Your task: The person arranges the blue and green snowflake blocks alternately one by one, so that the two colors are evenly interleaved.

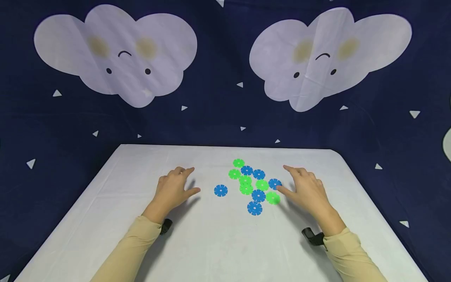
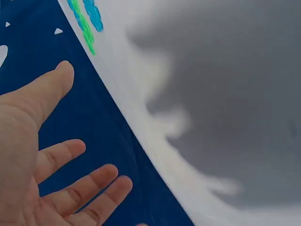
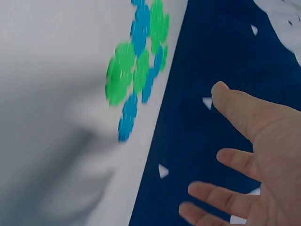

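My left hand (image 1: pixel 171 190) hovers over the table left of the discs, thumb and fingers spread apart, holding nothing. A lone blue notched disc (image 1: pixel 220 190) lies nearest to it. On the other side my right hand (image 1: pixel 308 192) is raised with fingers spread and nothing in its grasp. Its thumb tip overlaps the edge of a blue disc (image 1: pixel 275 184) in the head view. Close to that thumb lies a green disc (image 1: pixel 273 198). Both wrist views show relaxed, parted fingers, with the left palm (image 2: pixel 16 165) and the right palm (image 3: pixel 282 165) bare.
Several green and blue flower-shaped discs cluster mid-table, among them a green one (image 1: pixel 239 163) at the back and a blue one (image 1: pixel 255 208) at the front. They lie flat on a white tabletop (image 1: pixel 211 243). Behind hangs a dark blue cloth (image 1: pixel 218 51) with clouds.
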Motion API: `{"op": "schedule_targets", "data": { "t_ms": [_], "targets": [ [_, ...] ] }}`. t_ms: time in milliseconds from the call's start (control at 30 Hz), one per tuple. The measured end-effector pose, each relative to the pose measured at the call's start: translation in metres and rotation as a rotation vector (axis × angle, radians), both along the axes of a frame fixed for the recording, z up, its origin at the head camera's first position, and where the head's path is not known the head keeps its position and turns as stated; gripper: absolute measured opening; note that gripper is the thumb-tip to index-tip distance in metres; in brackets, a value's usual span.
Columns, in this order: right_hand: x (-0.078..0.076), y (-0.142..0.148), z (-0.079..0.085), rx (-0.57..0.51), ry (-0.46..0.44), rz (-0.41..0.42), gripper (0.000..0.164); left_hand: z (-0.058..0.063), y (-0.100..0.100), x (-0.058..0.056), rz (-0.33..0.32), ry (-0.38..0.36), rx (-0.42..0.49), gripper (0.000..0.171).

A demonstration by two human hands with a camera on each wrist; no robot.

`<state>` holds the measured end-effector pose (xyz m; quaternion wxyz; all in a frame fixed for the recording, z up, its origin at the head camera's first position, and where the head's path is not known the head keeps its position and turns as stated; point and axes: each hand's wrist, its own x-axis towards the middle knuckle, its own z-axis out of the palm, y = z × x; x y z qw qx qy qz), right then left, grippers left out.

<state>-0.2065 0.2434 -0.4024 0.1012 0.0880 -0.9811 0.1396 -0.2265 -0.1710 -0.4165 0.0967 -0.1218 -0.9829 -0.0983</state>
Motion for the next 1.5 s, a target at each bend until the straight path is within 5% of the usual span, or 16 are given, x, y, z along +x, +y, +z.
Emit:
{"op": "schedule_targets", "data": {
  "t_ms": [300,667,1233,1500],
  "targets": [
    [-0.021,-0.043,-0.001,-0.035,-0.101,0.182,0.063,-0.005,0.022,-0.021,-0.124,-0.166,0.177,0.064],
    [-0.046,-0.075,-0.017,-0.03,-0.211,0.269,0.063,-0.018,0.043,-0.045,-0.199,-0.331,0.313,0.058],
    [-0.058,-0.083,-0.027,0.022,-0.263,0.267,0.056,-0.029,0.049,-0.055,-0.298,-0.335,0.367,0.048],
    [-0.057,-0.083,-0.029,0.037,-0.251,0.267,0.047,-0.03,0.055,-0.051,-0.242,-0.358,0.383,0.04]
  ]
}}
